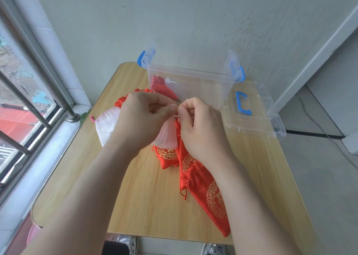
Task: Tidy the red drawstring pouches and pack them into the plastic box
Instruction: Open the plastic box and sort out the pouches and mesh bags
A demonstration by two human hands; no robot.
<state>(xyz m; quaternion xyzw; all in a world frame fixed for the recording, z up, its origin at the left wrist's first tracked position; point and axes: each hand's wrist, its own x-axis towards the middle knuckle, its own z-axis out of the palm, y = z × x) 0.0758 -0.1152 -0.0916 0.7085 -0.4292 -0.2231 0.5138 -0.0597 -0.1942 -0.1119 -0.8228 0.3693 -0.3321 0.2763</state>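
My left hand (143, 117) and my right hand (201, 123) meet above the table's middle, both pinching the top and white drawstring of a sheer pink-white mesh pouch (167, 134) that hangs below them. Red satin pouches with gold patterns lie under my hands: one small (167, 157), one long (209, 196) reaching toward the front edge. Another red pouch (124, 99) shows behind my left hand. The clear plastic box (203, 84) with blue latches stands at the back, holding a red pouch (162, 86) and a pale mesh one.
A second mesh pouch (107, 125) with a pink cord lies at the left of the wooden table (135, 196). The box's clear lid (255, 115) with blue handle rests at the right. A barred window runs along the left; a wall stands behind.
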